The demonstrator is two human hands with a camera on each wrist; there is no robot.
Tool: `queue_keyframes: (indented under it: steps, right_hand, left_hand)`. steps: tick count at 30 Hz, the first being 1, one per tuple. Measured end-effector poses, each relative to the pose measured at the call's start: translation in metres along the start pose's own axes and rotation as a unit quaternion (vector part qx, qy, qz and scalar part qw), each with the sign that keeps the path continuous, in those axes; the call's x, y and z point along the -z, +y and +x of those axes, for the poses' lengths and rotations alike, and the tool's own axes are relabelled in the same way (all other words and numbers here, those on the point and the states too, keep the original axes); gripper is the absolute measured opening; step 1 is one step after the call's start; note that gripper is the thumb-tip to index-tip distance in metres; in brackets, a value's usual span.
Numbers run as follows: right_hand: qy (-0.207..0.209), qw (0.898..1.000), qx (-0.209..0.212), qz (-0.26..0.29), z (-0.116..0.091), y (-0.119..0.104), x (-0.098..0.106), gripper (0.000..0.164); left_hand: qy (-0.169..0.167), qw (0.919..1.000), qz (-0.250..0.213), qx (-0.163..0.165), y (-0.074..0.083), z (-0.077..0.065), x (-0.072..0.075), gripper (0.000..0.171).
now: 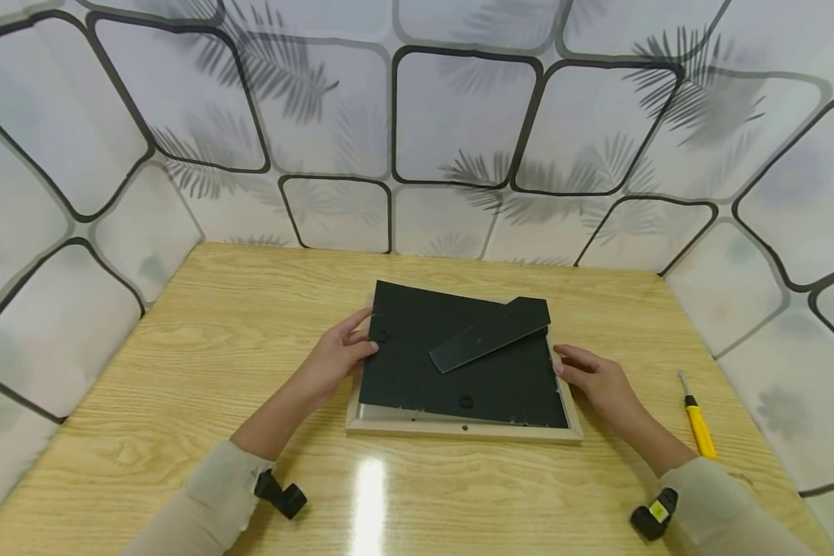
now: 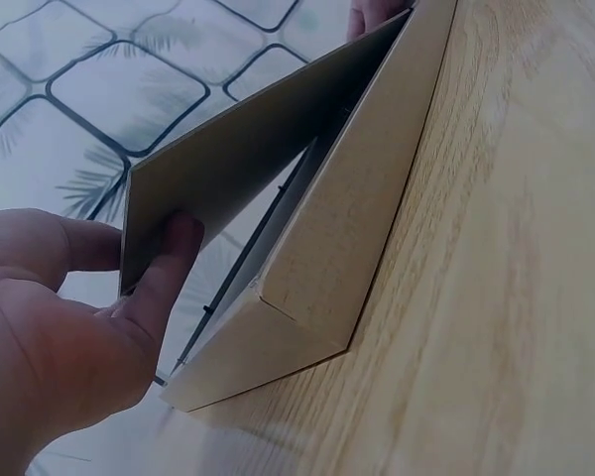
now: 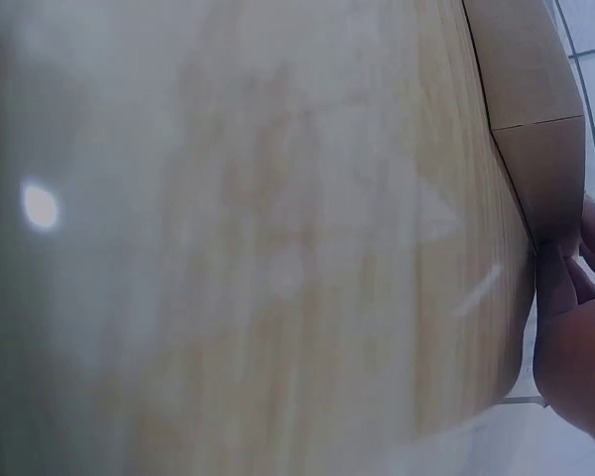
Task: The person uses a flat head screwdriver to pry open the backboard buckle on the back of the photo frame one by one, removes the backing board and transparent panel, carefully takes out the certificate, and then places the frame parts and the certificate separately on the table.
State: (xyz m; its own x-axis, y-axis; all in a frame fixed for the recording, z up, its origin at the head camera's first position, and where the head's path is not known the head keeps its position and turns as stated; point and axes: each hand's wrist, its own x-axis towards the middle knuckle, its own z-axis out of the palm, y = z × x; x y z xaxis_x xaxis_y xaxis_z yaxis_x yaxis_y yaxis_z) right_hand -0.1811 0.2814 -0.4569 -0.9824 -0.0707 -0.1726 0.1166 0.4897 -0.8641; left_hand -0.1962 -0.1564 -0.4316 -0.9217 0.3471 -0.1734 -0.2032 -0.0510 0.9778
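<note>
A light wooden picture frame (image 1: 464, 432) lies on the table. Over it sits a black backing board (image 1: 417, 378) with a stand leg (image 1: 489, 336) attached at a slant; its left side is raised and tilted out of the frame. My left hand (image 1: 335, 357) pinches the board's left edge, thumb on one face and fingers on the other, as the left wrist view shows. At the opposite side, my right hand (image 1: 601, 386) holds the frame's right edge with thumb and fingers. In the right wrist view the fingertips, partly cut off, meet the frame's outer wall (image 3: 540, 159).
A screwdriver with a yellow handle (image 1: 700, 428) lies on the wooden table (image 1: 250, 309) to the right of my right hand. Patterned white walls (image 1: 347, 216) enclose the table at the back and both sides.
</note>
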Motion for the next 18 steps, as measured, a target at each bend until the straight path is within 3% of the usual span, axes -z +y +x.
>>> queue_keyframes:
  steps: [8,18]
  right_hand:
    - [-0.003,1.000,-0.008,0.019,0.0009,0.0009,-0.0004,0.062]
    - [0.008,1.000,-0.012,0.013,0.0027,0.0019,-0.0002,0.060]
  left_hand:
    - [-0.008,0.9999,-0.010,0.000,-0.0014,0.0000,0.0012,0.071]
    - [0.021,0.9996,-0.018,-0.010,0.0068,-0.0060,0.0068,0.070]
